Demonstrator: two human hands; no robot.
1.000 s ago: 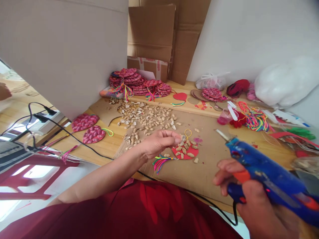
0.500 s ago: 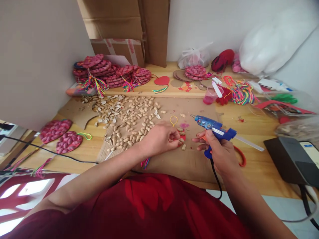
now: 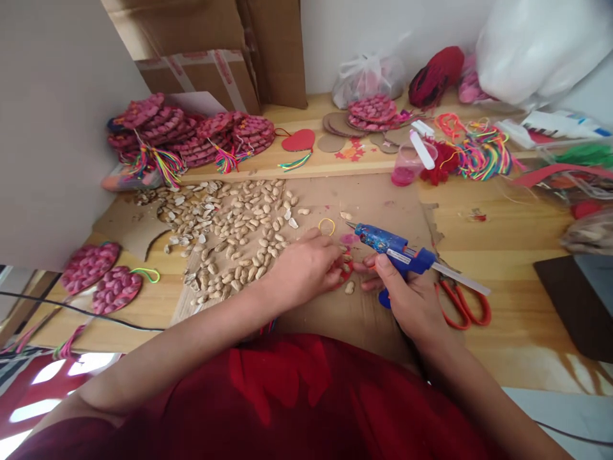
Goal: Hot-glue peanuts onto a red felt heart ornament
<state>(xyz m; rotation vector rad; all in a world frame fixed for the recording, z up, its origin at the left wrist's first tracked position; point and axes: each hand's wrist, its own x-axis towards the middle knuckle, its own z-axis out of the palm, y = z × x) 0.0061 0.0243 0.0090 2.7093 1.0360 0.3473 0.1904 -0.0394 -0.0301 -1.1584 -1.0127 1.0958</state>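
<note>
My right hand point(image 3: 407, 291) is wrapped round a blue hot glue gun point(image 3: 390, 248), its nozzle aimed left and a clear glue stick point(image 3: 462, 278) jutting from its back. Left of it, my left hand point(image 3: 309, 265) has its fingers closed at the edge of a small red piece point(image 3: 345, 275) that bears peanuts. What lies between those fingertips is hidden. A yellow cord loop point(image 3: 326, 226) shows just above this hand. One loose peanut point(image 3: 349, 287) lies beside the red piece, and another point(image 3: 345, 216) lies near the nozzle.
Many peanuts point(image 3: 244, 249) cover the cardboard at left. Pink peanut-covered pieces point(image 3: 117, 291) lie farther left, with stacks point(image 3: 191, 137) on the back ledge. Orange-handled scissors point(image 3: 462, 306) rest right of the glue gun. A plastic cup point(image 3: 407, 167) and colored tassels point(image 3: 483, 150) stand behind.
The view has shifted, showing more of the scissors. The glue gun has come left, closer to my left hand. My left hand stays at the red piece, its fingertips now more hidden.
</note>
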